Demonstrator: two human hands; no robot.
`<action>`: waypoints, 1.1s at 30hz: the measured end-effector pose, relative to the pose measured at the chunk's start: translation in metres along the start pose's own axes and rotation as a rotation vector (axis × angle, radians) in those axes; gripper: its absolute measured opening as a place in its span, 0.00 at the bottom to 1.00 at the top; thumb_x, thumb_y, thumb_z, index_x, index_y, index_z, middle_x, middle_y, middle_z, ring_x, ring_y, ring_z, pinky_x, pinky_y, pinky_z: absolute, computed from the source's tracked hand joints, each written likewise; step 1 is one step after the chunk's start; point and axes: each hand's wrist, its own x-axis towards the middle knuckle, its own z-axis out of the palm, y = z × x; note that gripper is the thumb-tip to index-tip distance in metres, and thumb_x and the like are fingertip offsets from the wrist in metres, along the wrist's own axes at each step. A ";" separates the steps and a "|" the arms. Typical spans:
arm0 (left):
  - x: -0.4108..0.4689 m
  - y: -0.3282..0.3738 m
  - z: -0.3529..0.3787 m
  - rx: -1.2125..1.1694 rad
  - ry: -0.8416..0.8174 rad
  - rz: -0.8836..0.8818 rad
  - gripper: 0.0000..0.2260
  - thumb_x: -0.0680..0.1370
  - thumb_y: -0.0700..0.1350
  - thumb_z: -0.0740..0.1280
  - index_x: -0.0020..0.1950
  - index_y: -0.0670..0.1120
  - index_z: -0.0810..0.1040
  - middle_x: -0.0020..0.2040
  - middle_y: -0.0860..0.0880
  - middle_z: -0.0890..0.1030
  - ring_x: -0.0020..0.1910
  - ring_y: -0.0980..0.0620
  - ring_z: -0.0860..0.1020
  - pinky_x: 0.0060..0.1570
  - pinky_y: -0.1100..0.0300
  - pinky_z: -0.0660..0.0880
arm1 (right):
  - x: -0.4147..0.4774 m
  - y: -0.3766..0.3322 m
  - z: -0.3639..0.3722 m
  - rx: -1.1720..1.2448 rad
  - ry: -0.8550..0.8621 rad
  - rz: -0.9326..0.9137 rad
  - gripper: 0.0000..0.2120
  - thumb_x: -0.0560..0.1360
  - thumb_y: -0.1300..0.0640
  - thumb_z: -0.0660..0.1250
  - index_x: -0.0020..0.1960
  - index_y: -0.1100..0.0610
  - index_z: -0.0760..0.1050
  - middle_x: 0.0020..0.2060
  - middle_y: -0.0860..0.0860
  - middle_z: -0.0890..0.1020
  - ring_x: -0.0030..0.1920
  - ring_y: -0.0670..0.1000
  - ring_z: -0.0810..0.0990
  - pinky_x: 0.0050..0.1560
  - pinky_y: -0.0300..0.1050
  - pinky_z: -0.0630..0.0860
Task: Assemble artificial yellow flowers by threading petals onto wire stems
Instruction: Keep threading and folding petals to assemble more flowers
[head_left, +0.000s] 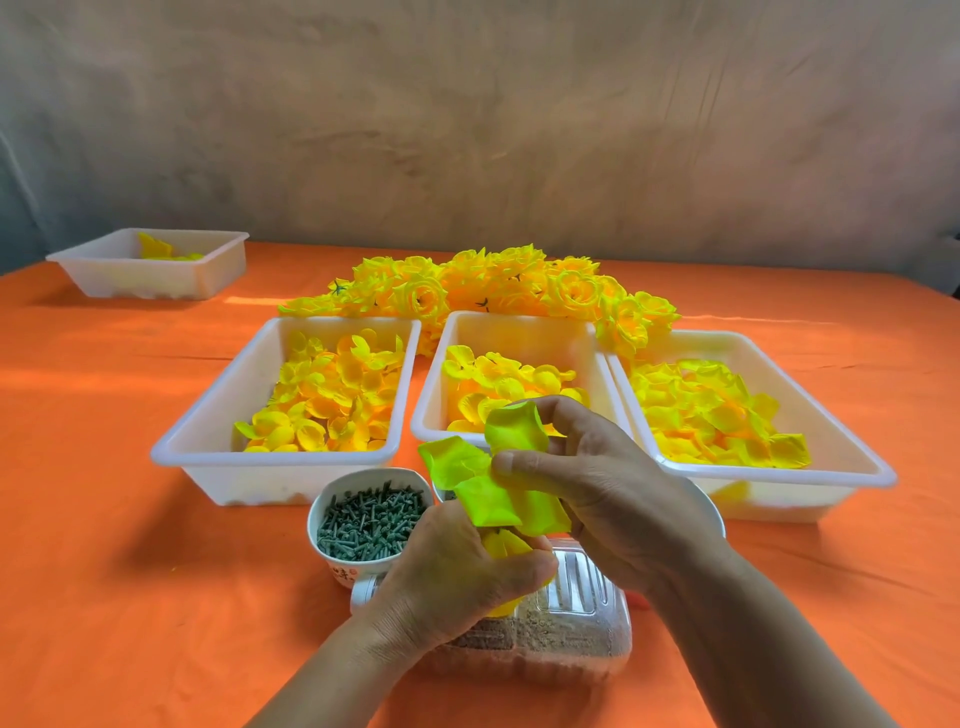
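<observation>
At the far left, a small white tray is sitting apart on the orange cloth. Nearer you, a left tray of yellow petals is lying just beside a bowl of green stem pieces. Your left hand is gripping the half-built flower from below, above a clear plastic box. Your right hand is pinching its lime-yellow petals from above, in front of the middle tray. A right tray of petals is sitting beside that.
</observation>
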 end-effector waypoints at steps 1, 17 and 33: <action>0.000 0.001 -0.001 -0.038 -0.015 -0.028 0.08 0.65 0.53 0.74 0.43 0.59 0.83 0.39 0.56 0.85 0.39 0.58 0.83 0.40 0.63 0.80 | 0.000 0.000 0.000 -0.002 -0.002 0.002 0.14 0.71 0.68 0.71 0.54 0.58 0.75 0.41 0.58 0.82 0.40 0.56 0.82 0.38 0.47 0.78; -0.008 0.041 -0.061 -0.419 0.202 -0.236 0.24 0.66 0.66 0.67 0.51 0.49 0.81 0.33 0.46 0.78 0.28 0.54 0.74 0.27 0.63 0.67 | -0.002 0.002 -0.002 0.044 -0.006 0.029 0.15 0.71 0.67 0.72 0.54 0.57 0.75 0.42 0.56 0.84 0.41 0.56 0.84 0.34 0.43 0.78; -0.005 0.053 -0.036 -0.494 0.218 -0.284 0.13 0.72 0.36 0.71 0.54 0.48 0.80 0.41 0.43 0.85 0.37 0.46 0.84 0.31 0.57 0.79 | -0.006 0.005 -0.006 0.141 -0.011 0.064 0.16 0.74 0.67 0.68 0.60 0.61 0.73 0.47 0.62 0.83 0.38 0.56 0.83 0.32 0.45 0.79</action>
